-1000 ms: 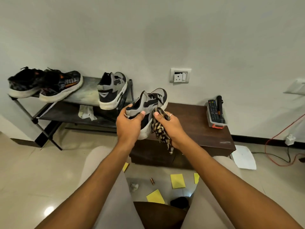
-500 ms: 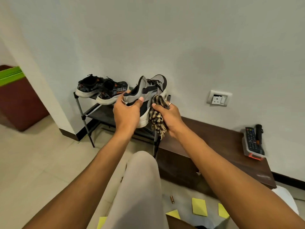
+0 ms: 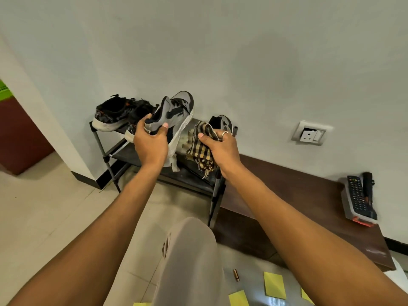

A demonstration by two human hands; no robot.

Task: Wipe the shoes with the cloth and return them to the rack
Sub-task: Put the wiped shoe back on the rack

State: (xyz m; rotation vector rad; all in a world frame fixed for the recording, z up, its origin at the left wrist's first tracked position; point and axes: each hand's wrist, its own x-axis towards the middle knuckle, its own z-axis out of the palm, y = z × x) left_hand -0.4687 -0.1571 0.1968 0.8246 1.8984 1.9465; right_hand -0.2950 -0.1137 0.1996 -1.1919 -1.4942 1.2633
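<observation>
A left hand point(image 3: 152, 146) is gripping a grey shoe point(image 3: 174, 113) by its heel above the rack point(image 3: 187, 178); the right hand point(image 3: 220, 149), apart at its 3 o'clock, is clutching the checked cloth point(image 3: 199, 149)

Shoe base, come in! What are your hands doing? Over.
Left hand grips grey sneaker above black metal rack. Right hand holds yellow checked cloth, beside the shoe. Black sneakers close beside.

Both bare forearms stretched forward, left hand point(image 3: 151, 146) gripping grey shoe point(image 3: 176, 111), right hand point(image 3: 220, 149) pinching checked cloth point(image 3: 199, 149)
</observation>
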